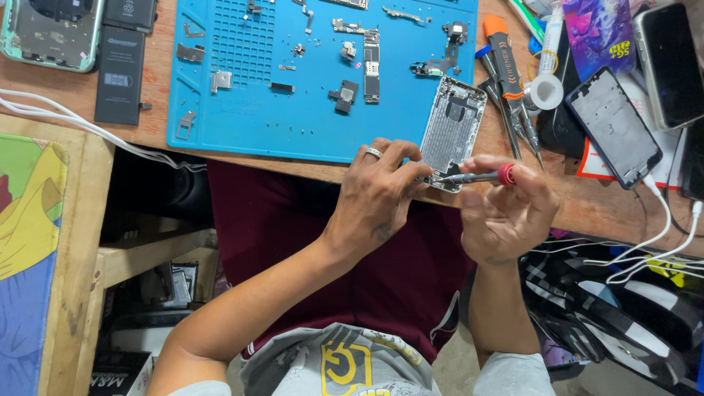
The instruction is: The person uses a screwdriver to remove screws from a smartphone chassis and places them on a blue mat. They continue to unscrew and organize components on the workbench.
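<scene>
two hands (378, 194), one screwdriver (477, 177) (red-capped)

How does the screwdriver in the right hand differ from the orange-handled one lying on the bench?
The red-capped screwdriver is gripped in the right hand, lies roughly level, and its tip meets the silver phone housing. The orange-handled screwdriver lies unheld on the bench, slanting, with a thicker grip. Both are slim precision drivers.

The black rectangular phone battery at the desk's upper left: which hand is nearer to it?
Left. The left hand steadies the silver phone housing, well right of the battery; the right hand, holding a red-capped screwdriver, is farther right.
</scene>
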